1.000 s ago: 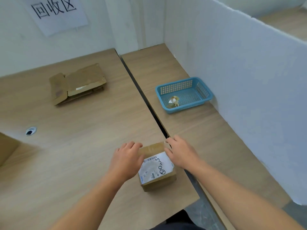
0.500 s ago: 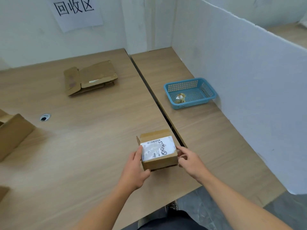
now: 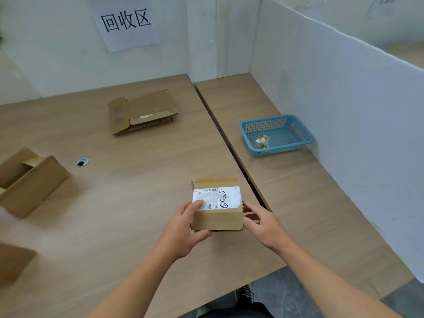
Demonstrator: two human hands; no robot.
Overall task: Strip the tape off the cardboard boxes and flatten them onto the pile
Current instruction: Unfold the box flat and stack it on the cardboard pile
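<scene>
Shifted off its top, left hand (image 3: 183,228) and right hand (image 3: 263,223) are gripping the box (image 3: 218,218) by its sides (probably light, stiff cardboard).

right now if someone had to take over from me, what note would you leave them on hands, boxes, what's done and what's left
Left hand: grips the left end of the small box, thumb on its label.
Right hand: holds the box's right end.
Small box: at the near edge of the left table, closed, not yet flattened; tape too hard to make out.
Done: flattened pile at the far side; crumpled wad, likely tape, in the blue basket on the right table.
Left: strip and flatten this box, then the open box at far left and the cardboard piece at the left edge.
</scene>
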